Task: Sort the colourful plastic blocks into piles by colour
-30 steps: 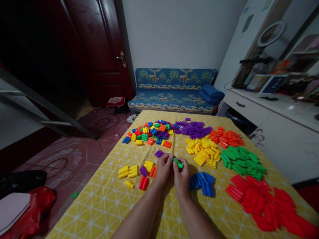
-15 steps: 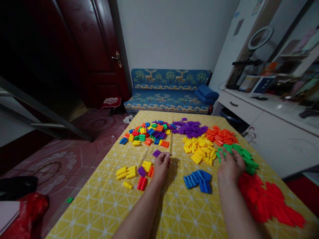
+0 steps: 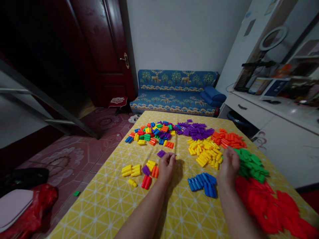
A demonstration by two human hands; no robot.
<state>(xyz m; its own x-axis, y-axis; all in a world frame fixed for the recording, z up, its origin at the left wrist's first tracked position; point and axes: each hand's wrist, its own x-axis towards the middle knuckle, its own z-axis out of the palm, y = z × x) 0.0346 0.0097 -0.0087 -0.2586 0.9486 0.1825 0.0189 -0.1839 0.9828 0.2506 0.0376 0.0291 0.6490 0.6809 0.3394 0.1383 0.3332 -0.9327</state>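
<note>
My left hand is over the middle of the table, its thumb and fingers pinched together; what they hold, if anything, is hidden. Just beyond it lies a purple plastic block. Loose yellow blocks, another purple block, an orange block and a red block lie to its left. My right hand is closed, fingers curled, between the yellow pile and the green pile; its contents cannot be made out. Blue blocks lie to its left, red blocks to its right.
A mixed-colour heap sits at the far left of the yellow tablecloth. Purple and orange piles are at the back right. A patterned sofa stands beyond the table, a white cabinet right. One green block lies on the floor.
My right hand has lifted off the green pile and drawn left towards the yellow one, its spread fingers now curled. My left hand stays pinched near the purple block. The view has turned slightly left.
</note>
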